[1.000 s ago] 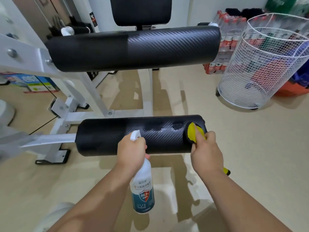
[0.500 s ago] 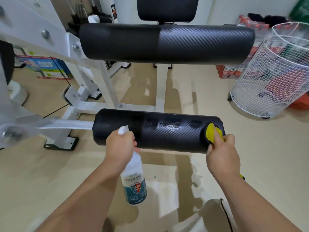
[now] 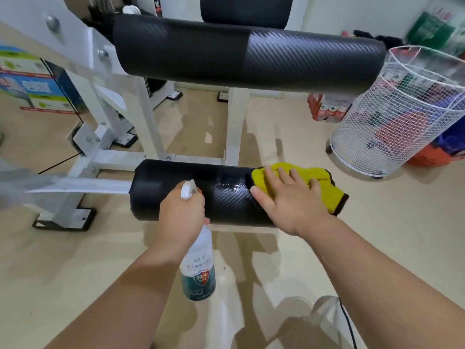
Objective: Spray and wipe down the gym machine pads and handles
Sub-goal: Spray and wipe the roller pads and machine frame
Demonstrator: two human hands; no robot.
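A black lower roller pad (image 3: 161, 192) lies across the middle of the view, with wet spray marks near its right half. My right hand (image 3: 289, 197) lies flat with spread fingers on a yellow cloth (image 3: 324, 187), pressing it onto the pad's right end. My left hand (image 3: 181, 212) grips the neck of a white spray bottle (image 3: 198, 270), which hangs down in front of the pad. A larger black upper roller pad (image 3: 246, 54) spans the top, with a black back pad (image 3: 246, 8) behind it.
The white machine frame (image 3: 110, 137) stands at left, its bar reaching the lower pad. A white wire basket (image 3: 402, 117) stands at right on the beige floor. Bottled drink packs (image 3: 327, 107) sit behind it. A blue and green box (image 3: 32, 86) is at far left.
My right hand has opened from pinching the bunched cloth at the pad's end to pressing it flat on top of the pad. The view has shifted, moving the machine rightward.
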